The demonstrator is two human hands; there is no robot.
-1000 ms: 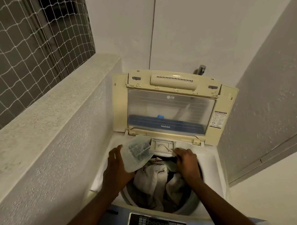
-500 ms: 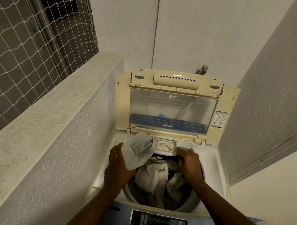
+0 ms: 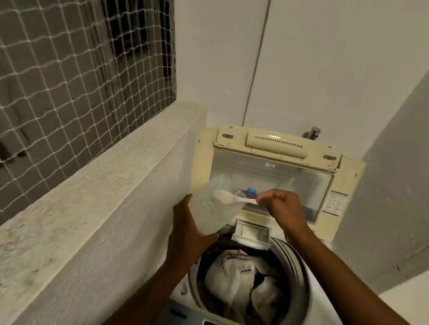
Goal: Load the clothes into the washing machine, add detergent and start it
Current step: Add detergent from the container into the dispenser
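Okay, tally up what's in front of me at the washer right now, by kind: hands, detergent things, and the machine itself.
Hands: 2, the left hand and the right hand
Containers: 1, the clear detergent container in the left grip
Scoops: 1, the white scoop in the right grip
Drawers: 1, the detergent drawer, pulled open
Machines: 1, the washing machine, lid up
Total: 6

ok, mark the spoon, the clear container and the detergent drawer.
spoon (image 3: 223,196), head view, on its bowl.
clear container (image 3: 208,214), head view, on its side wall.
detergent drawer (image 3: 252,235), head view, on its open tray.
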